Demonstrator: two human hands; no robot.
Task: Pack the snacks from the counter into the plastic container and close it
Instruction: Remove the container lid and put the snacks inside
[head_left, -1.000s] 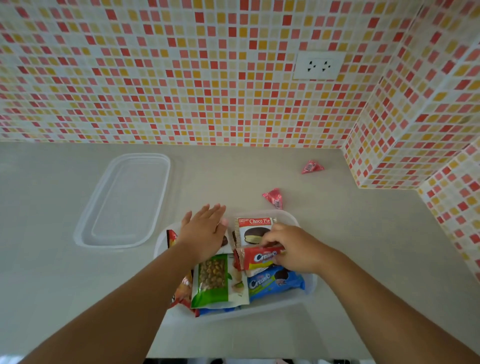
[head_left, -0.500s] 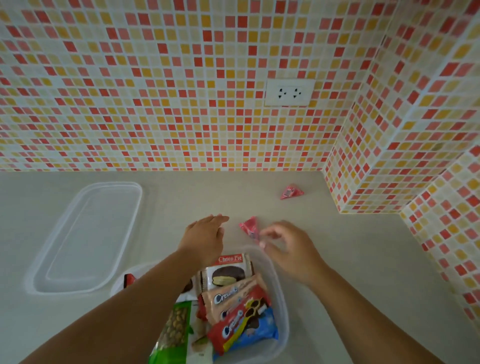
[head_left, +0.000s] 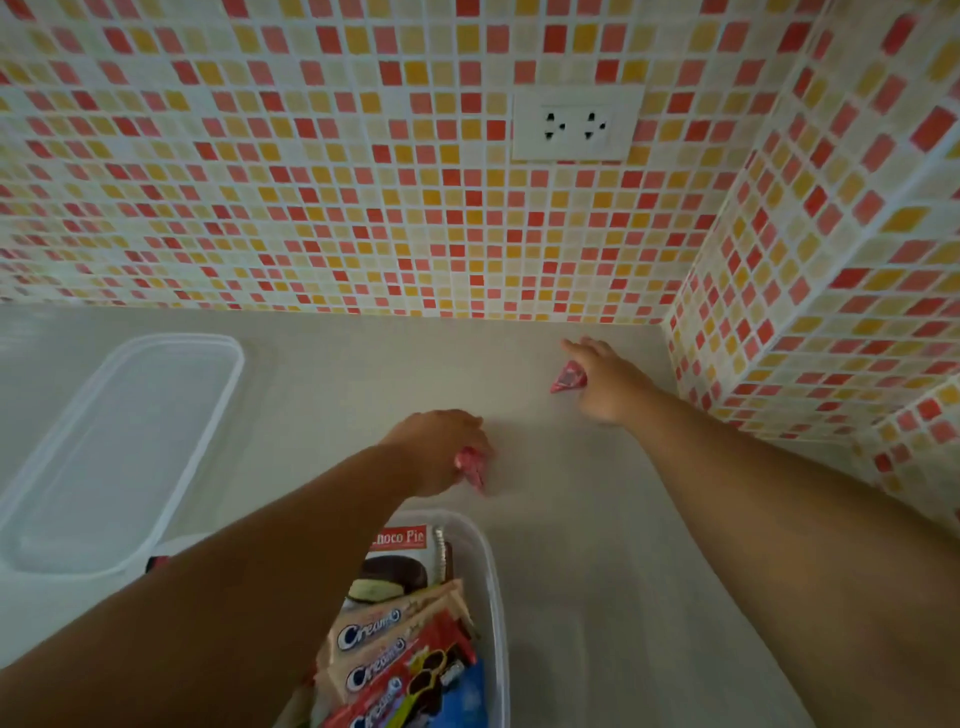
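The left hand closes its grip on a small pink wrapped snack just beyond the clear plastic container. The right hand, grip wide, touches another pink triangular snack on the grey table.

A: What am I logging for the body here?

B: I see two bare forearms coming in from the bottom edge, with no sleeves on the stretch in view. Left hand, right hand.

A: Anything worn? Watch, rings, gloves?

B: I can't see any watch or bracelet on either wrist, and no gloves. The fingers are too blurred for me to check for rings or nails. Both arms look smooth and unmarked.
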